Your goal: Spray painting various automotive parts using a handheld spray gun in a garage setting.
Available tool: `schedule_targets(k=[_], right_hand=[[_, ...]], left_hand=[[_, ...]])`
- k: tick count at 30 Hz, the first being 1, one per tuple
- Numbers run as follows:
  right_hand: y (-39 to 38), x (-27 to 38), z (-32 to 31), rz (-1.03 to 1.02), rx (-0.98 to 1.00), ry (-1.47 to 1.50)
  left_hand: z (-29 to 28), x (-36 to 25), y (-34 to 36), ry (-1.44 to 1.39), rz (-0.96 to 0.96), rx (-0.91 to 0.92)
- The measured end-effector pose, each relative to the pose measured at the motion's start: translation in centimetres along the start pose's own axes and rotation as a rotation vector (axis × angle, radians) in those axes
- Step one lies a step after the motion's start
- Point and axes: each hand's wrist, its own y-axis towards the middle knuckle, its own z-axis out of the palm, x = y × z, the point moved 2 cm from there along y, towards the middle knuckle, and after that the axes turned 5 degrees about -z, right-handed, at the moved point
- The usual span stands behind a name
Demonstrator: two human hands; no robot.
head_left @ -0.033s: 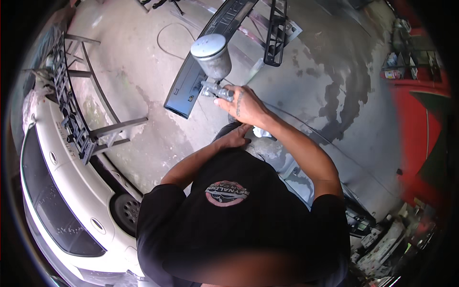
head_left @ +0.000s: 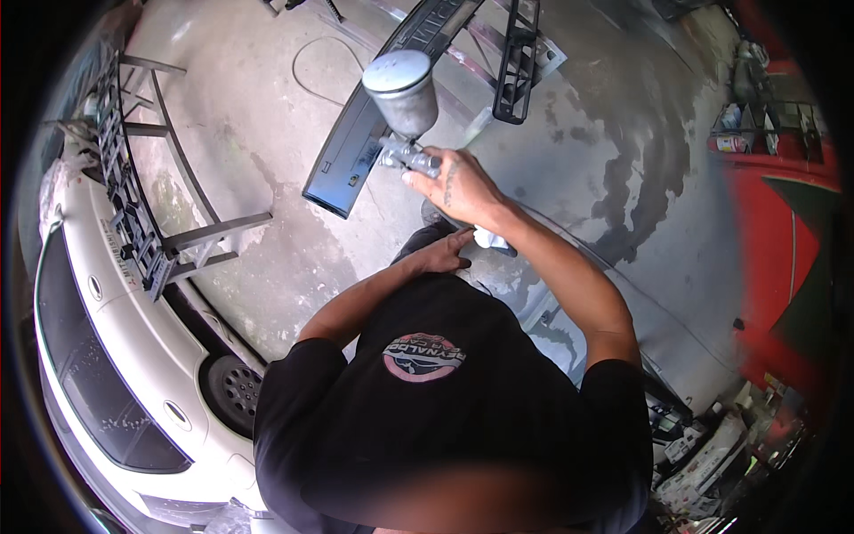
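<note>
Gripped in my right hand (head_left: 467, 189) is a spray gun (head_left: 409, 158) with a silver paint cup (head_left: 402, 100) on top. Its front points left at a long dark vehicle trim panel (head_left: 345, 160), whose near end has a glossy bluish surface. The gun appears apart from the panel. Close to my body, my left hand (head_left: 445, 254) is closed, its fingers partly hidden; I cannot make out whether anything is in them. A small whitish thing (head_left: 487, 238) shows beside its fingertips.
A black slotted part (head_left: 516, 67) lies beyond the panel. To the left stand a metal rack (head_left: 191, 240) with a black grille-like part (head_left: 124, 196) and a white car (head_left: 142, 356). An air hose (head_left: 578, 236) trails right across the wet-stained floor. At right is a red surface (head_left: 774, 258).
My right hand and the spray gun have shifted slightly up and to the right, and the cup with them. My left hand has barely moved.
</note>
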Motion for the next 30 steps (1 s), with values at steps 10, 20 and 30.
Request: schedule_targets(k=[10,20,30], right_hand=[[11.1,-5.6,-15.2,0.194,-0.463,-0.274],[8.4,-6.3,-13.0,0.201,-0.028,0.066],[16.4,-13.8,-25.3,-0.114,-0.177,-0.077]], left_hand=[[-3.7,-4.8,8.9,-0.103,-0.199,0.240],[-6.9,-9.6,13.8,0.046,0.229,-0.511],[-3.5,-1.3,17.9,-0.147,-0.294,-0.300]])
